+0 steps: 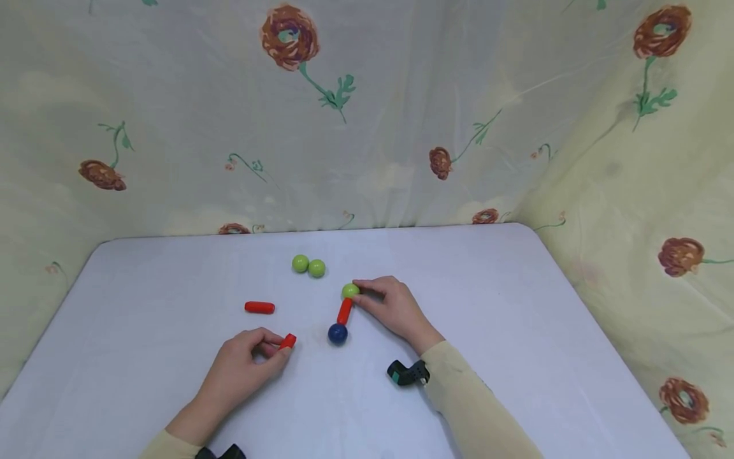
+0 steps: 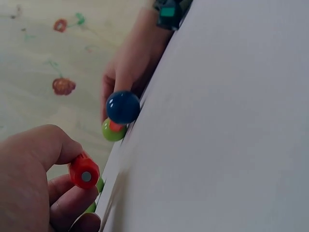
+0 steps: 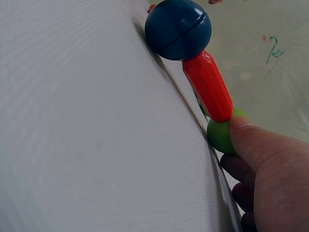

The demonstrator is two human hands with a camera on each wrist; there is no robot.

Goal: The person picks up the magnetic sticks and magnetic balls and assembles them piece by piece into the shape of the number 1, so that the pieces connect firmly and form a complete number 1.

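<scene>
My right hand (image 1: 395, 310) pinches a green ball (image 1: 350, 291) between thumb and fingers. A red rod (image 1: 345, 311) joins that ball to a dark blue ball (image 1: 338, 334); in the right wrist view the blue ball (image 3: 178, 30) has a seam round it. To the left, my left hand (image 1: 243, 363) pinches a second red rod (image 1: 288, 342), apart from the blue ball. A small silvery disc shows in the end of this rod (image 2: 84, 172) in the left wrist view.
Two green balls (image 1: 308, 266) sit side by side farther back on the white table (image 1: 516, 319). Another red rod (image 1: 260, 307) lies left of them, beyond my left hand. A flowered cloth (image 1: 367, 159) hangs behind the table's far edge.
</scene>
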